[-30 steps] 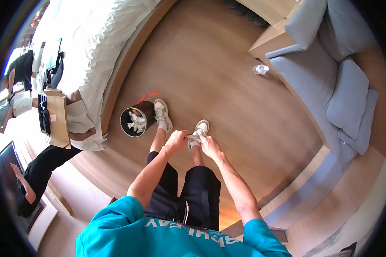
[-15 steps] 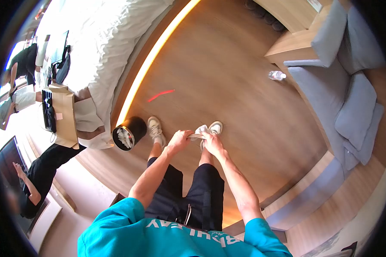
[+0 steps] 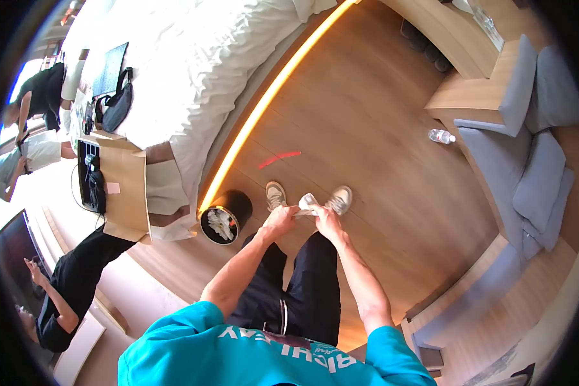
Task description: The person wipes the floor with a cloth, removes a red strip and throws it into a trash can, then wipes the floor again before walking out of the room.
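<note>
A small, crumpled white cloth-like piece (image 3: 307, 201) is stretched between my two hands, above the floor in front of my shoes; its exact kind cannot be made out. My left hand (image 3: 280, 220) is closed on one end of it. Closed on the other end is my right hand (image 3: 329, 222). To the left of my hands stands a black bin (image 3: 242, 204) with crumpled white material inside. A thin red strip (image 3: 280, 159) lies on the wooden floor (image 3: 379, 116) beyond my shoes.
A white-covered bed (image 3: 206, 58) with a glowing light strip (image 3: 270, 109) along its base is at left. An open cardboard box (image 3: 125, 186) and people are further left. A clear bottle (image 3: 441, 136) lies near the grey cushioned seat (image 3: 495, 161) at right.
The view has shifted, so the bin, bed and bottle appear further right. My feet stand differently, further apart now. Both hands still grip the white piece.
</note>
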{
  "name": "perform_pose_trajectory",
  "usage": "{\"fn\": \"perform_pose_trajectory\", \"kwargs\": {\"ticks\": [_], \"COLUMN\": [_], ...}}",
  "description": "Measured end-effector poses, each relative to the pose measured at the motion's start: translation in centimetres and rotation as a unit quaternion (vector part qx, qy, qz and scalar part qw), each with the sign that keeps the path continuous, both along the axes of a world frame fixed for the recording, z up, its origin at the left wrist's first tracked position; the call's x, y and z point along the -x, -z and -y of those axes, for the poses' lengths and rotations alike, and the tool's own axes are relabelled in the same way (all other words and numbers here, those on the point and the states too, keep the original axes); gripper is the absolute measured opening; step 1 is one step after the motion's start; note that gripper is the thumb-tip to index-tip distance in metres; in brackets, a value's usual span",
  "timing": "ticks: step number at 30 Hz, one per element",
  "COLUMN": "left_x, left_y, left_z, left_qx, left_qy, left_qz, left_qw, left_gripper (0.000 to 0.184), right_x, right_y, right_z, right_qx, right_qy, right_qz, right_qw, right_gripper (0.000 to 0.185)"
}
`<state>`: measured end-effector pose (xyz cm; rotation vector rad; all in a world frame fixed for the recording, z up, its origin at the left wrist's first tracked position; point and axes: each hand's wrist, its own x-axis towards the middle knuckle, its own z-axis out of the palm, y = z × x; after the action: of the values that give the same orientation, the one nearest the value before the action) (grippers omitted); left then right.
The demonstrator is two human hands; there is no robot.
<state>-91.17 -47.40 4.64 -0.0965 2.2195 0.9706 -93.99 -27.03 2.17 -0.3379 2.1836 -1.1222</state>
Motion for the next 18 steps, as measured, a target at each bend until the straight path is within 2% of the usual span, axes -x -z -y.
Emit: {"fn": "perform_pose_trajectory", "kwargs": {"ticks": [1, 3, 5, 6, 8, 9, 10, 11, 12, 14, 16, 18], "left_x": [0.1, 1.2, 2.9, 3.1, 4.9, 5.6, 6.6, 8.6, 9.8, 13.4, 16.7, 20.5], "left_y": [0.3, 0.4, -0.3, 2.0, 3.7, 5.7, 7.6, 10.8, 12.1, 15.9, 19.1, 18.8], "left_z": [1.0, 2.2, 3.1, 3.9, 4.2, 4.6, 5.0, 5.8, 5.8, 6.6, 8.1, 8.7], "left_qx": [-0.027, -0.002, 0.024, 0.031, -0.018, -0.005, -0.013, -0.005, 0.001, 0.006, 0.077, 0.087], "left_qy": [-0.021, -0.007, 0.014, 0.044, -0.012, 0.002, -0.008, -0.007, -0.011, -0.03, 0.008, -0.004], "left_qz": [-0.049, -0.038, -0.002, 0.0, -0.096, -0.053, -0.104, -0.086, -0.052, -0.086, -0.12, -0.127], "left_qw": [0.998, 0.999, 1.0, 0.999, 0.995, 0.999, 0.994, 0.996, 0.999, 0.996, 0.99, 0.988], "left_gripper": [0.031, 0.03, 0.027, 0.028, 0.03, 0.032, 0.035, 0.037, 0.04, 0.045, 0.054, 0.063], "right_x": [0.2, 1.2, 1.7, 2.4, 5.1, 5.0, 7.3, 9.1, 9.2, 13.2, 18.2, 21.1], "right_y": [1.2, 1.7, 2.5, 4.6, 5.4, 6.3, 7.9, 9.7, 14.2, 17.1, 18.8, 21.4], "right_z": [1.3, 2.5, 3.6, 3.9, 4.5, 4.6, 5.5, 5.9, 5.9, 7.2, 9.4, 11.1], "right_qx": [-0.022, 0.035, 0.035, 0.022, 0.04, 0.005, -0.03, -0.053, 0.074, -0.008, -0.02, -0.078], "right_qy": [-0.004, 0.033, 0.026, 0.008, -0.01, -0.035, -0.06, -0.078, -0.03, -0.048, -0.022, -0.075], "right_qz": [0.027, 0.023, 0.04, 0.043, 0.077, 0.077, 0.061, 0.093, 0.0, -0.012, 0.036, 0.027], "right_qw": [0.999, 0.999, 0.998, 0.999, 0.996, 0.996, 0.996, 0.991, 0.997, 0.999, 0.999, 0.994], "right_gripper": [0.039, 0.037, 0.038, 0.039, 0.043, 0.045, 0.047, 0.046, 0.04, 0.036, 0.036, 0.038]}}
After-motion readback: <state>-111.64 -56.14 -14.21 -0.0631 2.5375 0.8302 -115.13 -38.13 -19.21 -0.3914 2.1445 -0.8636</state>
